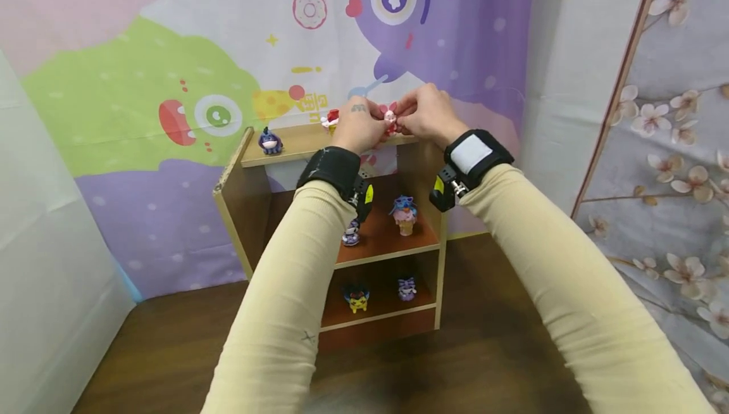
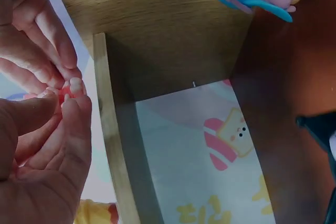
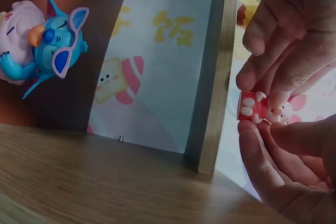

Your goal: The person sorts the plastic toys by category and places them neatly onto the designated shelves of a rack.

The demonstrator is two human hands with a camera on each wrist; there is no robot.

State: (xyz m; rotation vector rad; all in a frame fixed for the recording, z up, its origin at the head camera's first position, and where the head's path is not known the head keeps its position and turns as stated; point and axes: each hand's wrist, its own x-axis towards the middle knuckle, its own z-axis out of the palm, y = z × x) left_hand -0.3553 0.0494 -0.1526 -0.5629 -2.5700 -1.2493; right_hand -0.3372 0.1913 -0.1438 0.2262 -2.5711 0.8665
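Observation:
Above the right end of the shelf's top board, both hands meet around a small pink-and-red piglet figurine (image 1: 390, 119). My left hand (image 1: 360, 125) pinches it from the left, and my right hand (image 1: 431, 114) pinches it from the right with thumb and fingers. In the right wrist view the piglet (image 3: 253, 106) shows its red base, pale face and pink ears between the fingertips. Fingers cover most of it in the left wrist view, where a bit of red (image 2: 65, 93) shows. Beside the left hand, a red, white and yellow figurine (image 1: 330, 121) is partly hidden.
A purple-blue donkey figurine (image 1: 270, 142) sits on the top board's left. The middle shelf holds a blue figure on an ice-cream cone (image 1: 405, 214) and a purple-white figurine (image 1: 351, 233). Below are a yellow figurine (image 1: 357, 299) and a purple one (image 1: 407, 288). A patterned curtain (image 1: 319, 40) hangs behind.

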